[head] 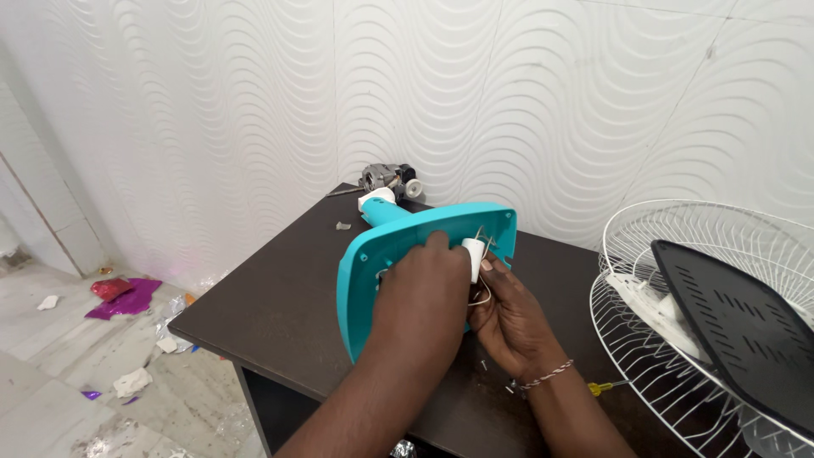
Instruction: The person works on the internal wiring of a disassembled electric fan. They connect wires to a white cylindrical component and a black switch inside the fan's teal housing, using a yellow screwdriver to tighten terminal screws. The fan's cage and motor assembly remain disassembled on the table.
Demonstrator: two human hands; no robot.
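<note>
The left hand lies flat over the teal base, hiding its middle. The right hand pinches a white capacitor; its wires are mostly hidden.

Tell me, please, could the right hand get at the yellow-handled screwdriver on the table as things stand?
Probably yes. The screwdriver lies on the dark table just beside the right wrist, nothing covering it; the right hand would first have to let go of the white part.

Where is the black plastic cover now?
The black cover lies at the right edge of the head view, on the white wire fan guards, to the right of both hands and the teal base.
</note>
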